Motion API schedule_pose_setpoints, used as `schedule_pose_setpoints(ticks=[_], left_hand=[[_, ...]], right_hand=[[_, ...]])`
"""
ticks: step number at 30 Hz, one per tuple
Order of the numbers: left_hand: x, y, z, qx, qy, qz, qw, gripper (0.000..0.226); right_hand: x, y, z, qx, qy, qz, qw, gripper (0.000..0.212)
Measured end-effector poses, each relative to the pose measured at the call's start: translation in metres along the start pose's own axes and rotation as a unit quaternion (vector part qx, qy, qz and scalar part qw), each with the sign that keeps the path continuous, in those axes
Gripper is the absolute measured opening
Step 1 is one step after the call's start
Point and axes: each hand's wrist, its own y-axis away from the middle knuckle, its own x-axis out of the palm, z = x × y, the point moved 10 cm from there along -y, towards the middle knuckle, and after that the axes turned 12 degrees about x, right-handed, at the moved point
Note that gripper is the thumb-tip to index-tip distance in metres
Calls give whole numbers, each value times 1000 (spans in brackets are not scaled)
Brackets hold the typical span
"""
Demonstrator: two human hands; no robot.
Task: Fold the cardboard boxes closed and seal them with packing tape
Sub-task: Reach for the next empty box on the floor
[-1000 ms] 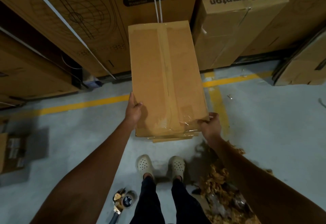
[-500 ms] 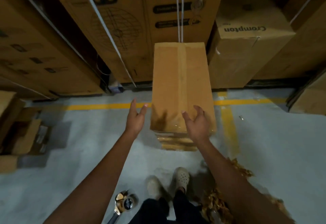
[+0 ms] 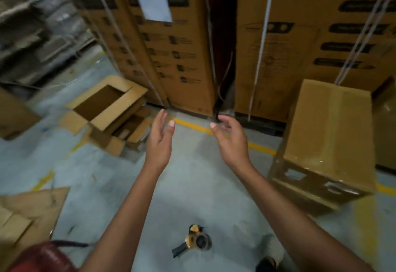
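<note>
A taped brown box [image 3: 330, 139] lies on top of a stack of similar boxes at the right, clear tape shining along its near edge. My left hand [image 3: 160, 141] and my right hand [image 3: 230, 141] are both empty and held out over the grey floor, fingers relaxed, well to the left of that box. An open cardboard box [image 3: 107, 102] with its flaps spread sits on the floor at the left, above other open boxes. A tape dispenser [image 3: 196, 240] with a dark handle lies on the floor between my forearms.
Tall printed cartons [image 3: 177, 42] bound with white straps form a wall ahead. A yellow floor line [image 3: 192, 125] runs along their base. Flattened cardboard [image 3: 30, 211] lies at the lower left beside a red object [image 3: 42, 256]. Blurred shelving is at the far left.
Both hands have let go of the taped box, which now rests on the stack at the right. My view has swung left, bringing the open boxes on the floor into sight.
</note>
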Motion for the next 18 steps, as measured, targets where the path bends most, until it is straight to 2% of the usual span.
schedule_pose_setpoints(ticks=[4, 7, 12, 18], left_hand=[[-140, 37, 11, 5, -11, -59, 998, 52], [-215, 50, 23, 3, -27, -92, 995, 54], [-288, 32, 41, 4, -47, -116, 992, 54], [-349, -30, 95, -8, -77, -111, 991, 51]], right_hand=[[114, 68, 13, 4, -14, 59, 998, 29], [179, 105, 23, -6, -6, 93, 996, 27], [260, 119, 40, -18, 32, 133, 990, 21], [367, 82, 45, -1, 36, 157, 987, 18]])
